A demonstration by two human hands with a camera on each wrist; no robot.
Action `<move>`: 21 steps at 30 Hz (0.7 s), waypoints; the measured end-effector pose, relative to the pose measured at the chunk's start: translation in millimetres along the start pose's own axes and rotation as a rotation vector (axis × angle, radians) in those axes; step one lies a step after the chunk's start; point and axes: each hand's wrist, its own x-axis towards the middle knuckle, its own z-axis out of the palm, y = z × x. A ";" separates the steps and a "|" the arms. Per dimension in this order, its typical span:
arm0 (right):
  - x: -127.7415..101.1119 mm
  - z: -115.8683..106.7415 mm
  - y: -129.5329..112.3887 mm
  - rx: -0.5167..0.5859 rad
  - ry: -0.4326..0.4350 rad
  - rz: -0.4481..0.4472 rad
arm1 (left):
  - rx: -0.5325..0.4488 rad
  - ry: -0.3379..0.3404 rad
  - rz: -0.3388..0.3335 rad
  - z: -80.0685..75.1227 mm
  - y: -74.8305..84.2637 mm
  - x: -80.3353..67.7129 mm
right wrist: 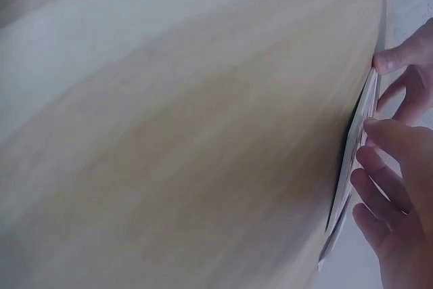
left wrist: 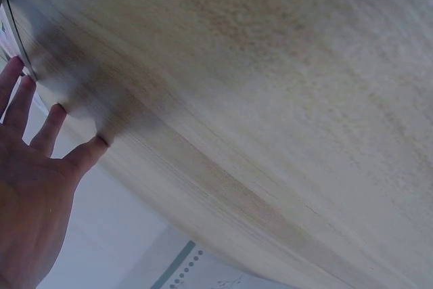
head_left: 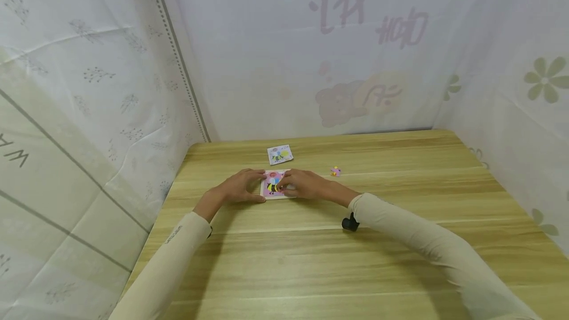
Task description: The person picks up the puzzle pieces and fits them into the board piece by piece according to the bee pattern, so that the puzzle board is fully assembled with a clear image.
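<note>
head view shows our puzzle board [head_left: 274, 185] lying flat on the wooden table [head_left: 311, 260], our left hand [head_left: 240, 187] steadying its left edge with straight fingers. our right hand [head_left: 302, 184] presses curled fingertips onto it. beyond lie a small card [head_left: 280, 154] and a loose piece [head_left: 335, 172].

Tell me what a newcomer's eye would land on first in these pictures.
First, the two hands meeting mid-table: the left hand rests open against the left edge of a small pink puzzle board with a bee picture, while the right hand presses fingertips onto it from the right. Behind the board lies a small printed card, and to the right a tiny loose piece sits alone on the wooden table.
</note>
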 end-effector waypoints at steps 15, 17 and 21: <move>-35.1 -18.0 35.6 -0.016 0.011 0.143 | 0.002 -0.009 -0.007 0.5 0.2 -2.7; -41.2 -20.7 40.4 -0.015 0.024 0.141 | 0.005 -0.013 -0.011 0.4 0.3 -2.1; -53.8 -26.1 49.5 -0.012 0.052 0.138 | 0.009 -0.019 -0.019 -0.1 1.5 -1.0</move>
